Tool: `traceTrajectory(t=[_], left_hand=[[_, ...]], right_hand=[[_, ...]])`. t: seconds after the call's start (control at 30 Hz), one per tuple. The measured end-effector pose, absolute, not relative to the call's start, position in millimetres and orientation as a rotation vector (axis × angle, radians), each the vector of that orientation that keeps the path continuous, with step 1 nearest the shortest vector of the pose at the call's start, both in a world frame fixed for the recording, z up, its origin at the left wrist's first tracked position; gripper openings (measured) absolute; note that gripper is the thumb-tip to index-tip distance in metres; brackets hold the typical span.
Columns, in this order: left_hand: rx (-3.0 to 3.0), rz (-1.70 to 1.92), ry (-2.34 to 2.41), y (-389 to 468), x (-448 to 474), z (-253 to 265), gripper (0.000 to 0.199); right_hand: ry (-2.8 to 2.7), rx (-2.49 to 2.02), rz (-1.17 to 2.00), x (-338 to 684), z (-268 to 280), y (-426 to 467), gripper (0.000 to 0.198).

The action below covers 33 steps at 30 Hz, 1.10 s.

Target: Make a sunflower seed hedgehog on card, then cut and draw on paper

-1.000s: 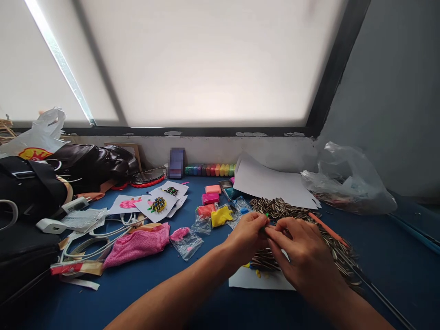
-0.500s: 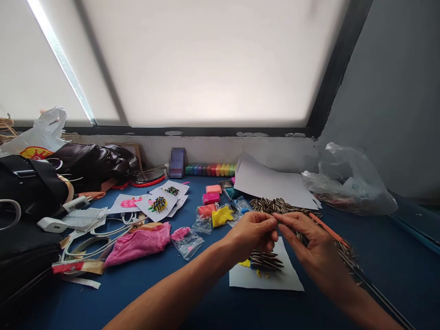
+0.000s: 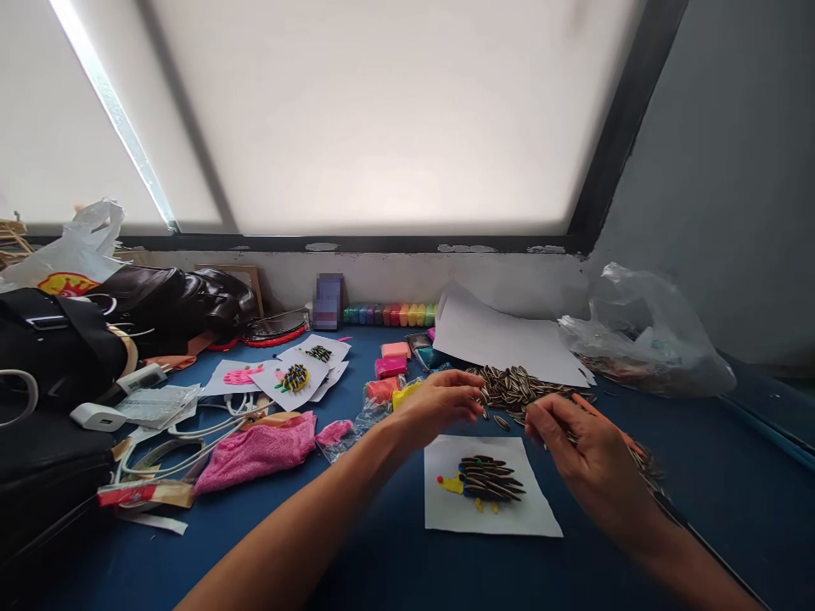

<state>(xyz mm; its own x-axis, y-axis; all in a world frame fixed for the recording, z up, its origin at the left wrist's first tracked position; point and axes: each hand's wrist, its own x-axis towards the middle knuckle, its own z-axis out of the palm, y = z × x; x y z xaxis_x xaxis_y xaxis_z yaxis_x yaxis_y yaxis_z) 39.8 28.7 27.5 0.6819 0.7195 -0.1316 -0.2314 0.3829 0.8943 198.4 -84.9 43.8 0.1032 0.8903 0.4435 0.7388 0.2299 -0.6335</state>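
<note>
My left hand (image 3: 442,400) hangs over the table with its fingers apart and nothing visible in them, close to the yellow clay (image 3: 406,394). My right hand (image 3: 576,441) is closed in a pinch beside the seed pile; whatever sits between the fingertips is too small to make out. Below and between both hands lies a white paper sheet (image 3: 446,519). On it is a hedgehog figure (image 3: 490,481) with striped sunflower seeds for spines, a yellow clay snout, a red nose and yellow feet. Bits of green show among its spines. Loose sunflower seeds (image 3: 509,386) are heaped behind.
Finished seed pictures (image 3: 294,380) lie at left, near a pink cloth (image 3: 261,450) and white cables (image 3: 191,437). Bagged clay (image 3: 384,390) sits mid-table. Blank paper (image 3: 503,339) and a clear plastic bag (image 3: 662,339) are at the back right. An orange tool (image 3: 604,420) borders the seeds.
My hands have parted from a shared pinch above the paper. The left has moved left and opened; the right has shifted slightly right, still pinched. The whole hedgehog figure is now uncovered.
</note>
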Motion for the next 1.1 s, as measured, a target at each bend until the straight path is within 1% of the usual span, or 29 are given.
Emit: traceTrajectory(t=[0.07,0.13,0.17,0.3,0.53,0.7,0.83,0.97,1.03,1.1], left_hand=[[0.943,0.677,0.59,37.9,36.8,18.7,0.01],[0.944,0.67,0.606,44.0,33.9,10.0,0.013],[0.974,0.658,0.621,45.7,32.8,6.1,0.016],[1.133,0.634,0.68,46.4,32.0,-3.3,0.025],[1.19,0.689,0.664,42.5,34.4,-0.4,0.022],[1.258,0.66,0.707,39.8,34.8,-0.3,0.021],[1.315,0.692,0.712,40.0,37.8,-7.7,0.014],[1.341,0.734,0.722,41.5,40.7,-15.3,0.031],[1.349,0.746,0.741,42.0,41.6,-17.3,0.033],[1.357,0.753,0.748,41.9,42.3,-17.9,0.03]], right_hand=[[-1.679,-1.56,0.344,197.6,42.6,-85.0,0.043],[-1.67,-1.574,0.411,197.8,41.2,-84.7,0.046],[-1.655,-1.584,0.427,198.3,40.6,-84.3,0.045],[-1.553,-1.594,0.497,200.6,40.9,-82.2,0.028],[-1.454,-1.535,0.697,201.0,45.4,-79.2,0.031],[-1.377,-1.573,0.786,208.2,38.0,-77.4,0.036],[-1.391,-1.578,0.787,208.7,37.6,-78.0,0.034],[-1.422,-1.58,0.812,203.7,42.7,-79.1,0.043],[-1.44,-1.594,0.831,201.8,44.5,-79.4,0.044],[-1.458,-1.625,0.821,201.2,45.2,-79.4,0.038]])
